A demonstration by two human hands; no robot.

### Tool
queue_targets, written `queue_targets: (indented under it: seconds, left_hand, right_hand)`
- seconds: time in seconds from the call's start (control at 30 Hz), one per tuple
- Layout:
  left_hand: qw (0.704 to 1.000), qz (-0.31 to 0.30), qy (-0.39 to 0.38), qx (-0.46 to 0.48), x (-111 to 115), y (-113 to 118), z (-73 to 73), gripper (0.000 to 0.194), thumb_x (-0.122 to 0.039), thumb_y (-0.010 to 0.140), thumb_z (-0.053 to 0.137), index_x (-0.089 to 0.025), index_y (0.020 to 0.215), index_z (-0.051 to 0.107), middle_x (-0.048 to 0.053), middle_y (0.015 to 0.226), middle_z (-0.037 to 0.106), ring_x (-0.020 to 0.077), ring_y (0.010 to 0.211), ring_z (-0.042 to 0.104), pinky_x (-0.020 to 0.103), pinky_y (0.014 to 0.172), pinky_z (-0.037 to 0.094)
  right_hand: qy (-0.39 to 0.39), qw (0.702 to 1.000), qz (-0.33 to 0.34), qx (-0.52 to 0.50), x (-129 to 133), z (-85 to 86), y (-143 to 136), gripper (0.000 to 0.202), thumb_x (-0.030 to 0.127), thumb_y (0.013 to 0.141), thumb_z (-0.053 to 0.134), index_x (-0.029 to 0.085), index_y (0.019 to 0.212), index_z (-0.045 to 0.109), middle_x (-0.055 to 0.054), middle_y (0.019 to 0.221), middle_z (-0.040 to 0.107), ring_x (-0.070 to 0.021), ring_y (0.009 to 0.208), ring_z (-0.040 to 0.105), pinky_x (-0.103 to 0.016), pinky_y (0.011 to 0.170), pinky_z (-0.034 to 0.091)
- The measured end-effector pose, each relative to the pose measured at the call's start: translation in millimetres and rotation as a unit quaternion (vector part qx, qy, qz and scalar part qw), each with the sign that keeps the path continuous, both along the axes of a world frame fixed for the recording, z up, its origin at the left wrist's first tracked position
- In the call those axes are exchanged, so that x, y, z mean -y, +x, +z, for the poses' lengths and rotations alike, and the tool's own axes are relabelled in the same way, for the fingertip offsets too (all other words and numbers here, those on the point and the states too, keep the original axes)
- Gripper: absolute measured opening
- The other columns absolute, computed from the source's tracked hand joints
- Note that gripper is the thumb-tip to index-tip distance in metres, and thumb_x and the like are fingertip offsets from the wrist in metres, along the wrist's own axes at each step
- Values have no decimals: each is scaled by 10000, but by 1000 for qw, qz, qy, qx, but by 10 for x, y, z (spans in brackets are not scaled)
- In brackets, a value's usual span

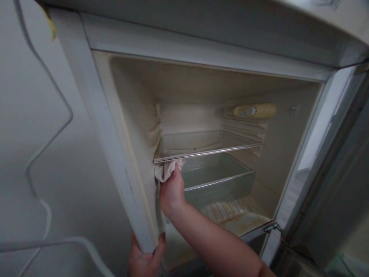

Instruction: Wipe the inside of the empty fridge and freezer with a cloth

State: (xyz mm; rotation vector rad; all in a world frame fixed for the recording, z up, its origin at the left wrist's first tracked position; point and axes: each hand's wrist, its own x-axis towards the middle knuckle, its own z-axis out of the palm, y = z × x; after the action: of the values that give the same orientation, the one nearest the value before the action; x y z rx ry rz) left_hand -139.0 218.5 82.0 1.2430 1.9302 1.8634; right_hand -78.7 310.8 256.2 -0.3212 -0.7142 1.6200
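My right hand [173,192] reaches into the open refrigerator [111,161] and grips a crumpled whitish cloth [164,171]. The cloth lies against the left inner wall, just under the front edge of the upper glass shelf [201,143]. Lower down, my left hand [146,257] is wrapped around the left front edge of the refrigerator body, thumb on the inner side and fingers on the outer side. Below the upper shelf is a second glass shelf [213,171], partly covered by my right hand and forearm.
A yellowed lamp housing with a dial [253,110] sits on the right inner wall. The refrigerator door [331,181] stands open at the right, near a metal hinge [273,227]. Brownish stains mark the ribbed floor [226,211]. A pale cable [62,125] hangs along the left wall.
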Motion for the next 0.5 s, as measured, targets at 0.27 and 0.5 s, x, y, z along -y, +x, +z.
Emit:
queue_targets:
  seconds: [0.27,0.5]
  left_hand:
    - [999,40,4,35,59,120,42,621,-617,681,747,-215,1132,604,114,1012,745,334,965,738,474,924,603]
    - [998,23,58,-29,-53,-9,17,707,-603,683,769,-163,1195,561,134,1038,710,329,938,733,472,853,633]
  right_hand:
    - [60,996,60,32,-1266,342,85,561,639,932,335,228,999,711,-69,839,748,-249,996,708,-450,923,581]
    - [38,998,14,41,-984,173,382,487,609,934,411,228,997,709,-49,855,748,-239,940,711,-414,868,592]
